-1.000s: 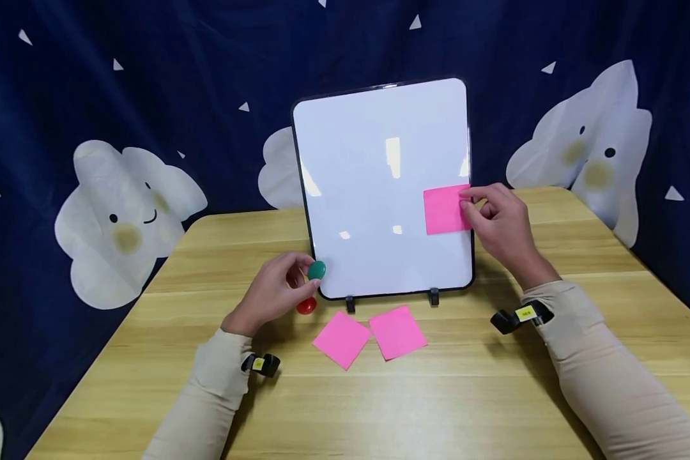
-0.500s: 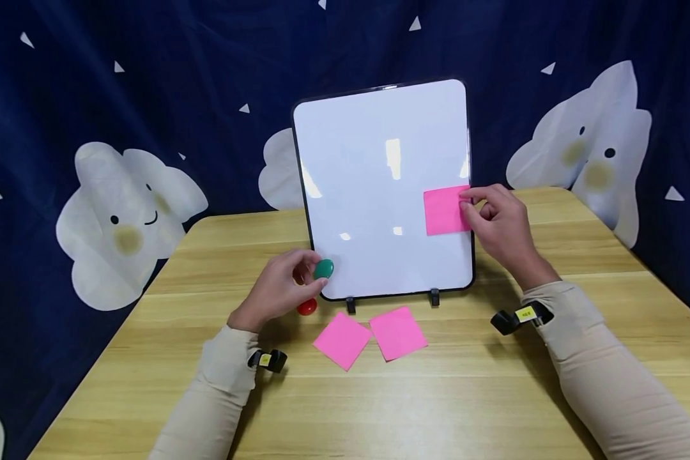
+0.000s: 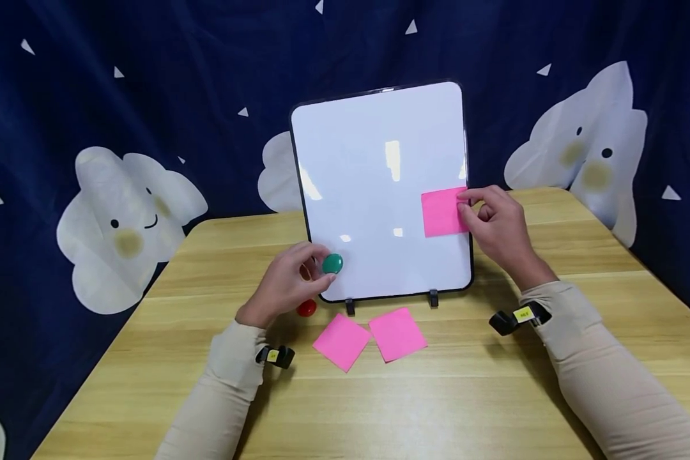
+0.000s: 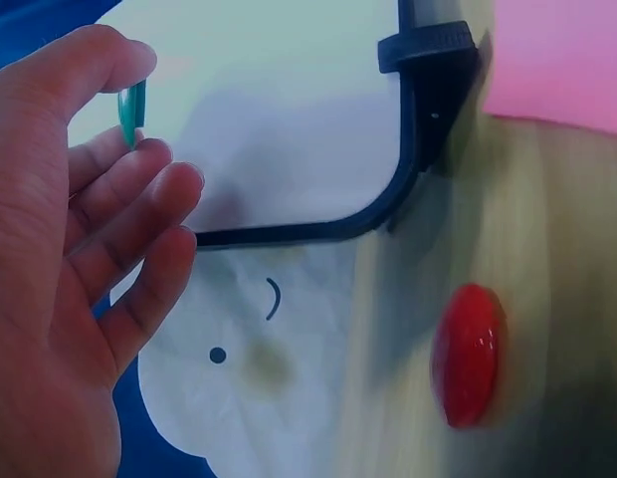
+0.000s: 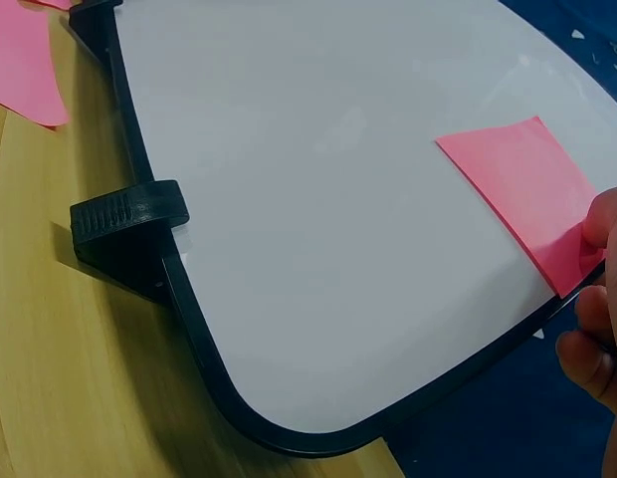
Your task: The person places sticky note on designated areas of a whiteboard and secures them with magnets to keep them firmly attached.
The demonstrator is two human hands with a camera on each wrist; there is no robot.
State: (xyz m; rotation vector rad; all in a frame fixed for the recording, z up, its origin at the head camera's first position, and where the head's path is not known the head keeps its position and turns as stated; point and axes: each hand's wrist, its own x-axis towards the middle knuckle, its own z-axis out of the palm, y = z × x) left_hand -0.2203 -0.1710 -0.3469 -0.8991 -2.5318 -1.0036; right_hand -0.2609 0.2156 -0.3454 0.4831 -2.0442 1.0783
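In the head view, a whiteboard [image 3: 368, 166] with a black frame stands tilted on the table. My left hand [image 3: 287, 278] pinches a round green magnet [image 3: 333, 263] between thumb and fingers, in front of the board's lower left corner. The left wrist view shows the green magnet [image 4: 131, 112] edge-on, and a gap to the board cannot be judged. With thumb and index finger, my right hand [image 3: 501, 223] pinches the right edge of a pink sticky note [image 3: 440, 213], which lies against the board's right side. The right wrist view shows this sticky note [image 5: 527, 194] at the frame.
Two more pink sticky notes, a left one [image 3: 342, 342] and a right one [image 3: 398, 333], lie on the wooden table [image 3: 391, 409] before the board. A red magnet [image 3: 306, 308] lies below my left hand. Black feet [image 3: 434, 298] support the board. A blue curtain [image 3: 207, 76] hangs behind.
My left hand has moved right and slightly up with the green magnet, which now overlaps the board's lower left in the head view. My right hand and its sticky note have stayed in place.
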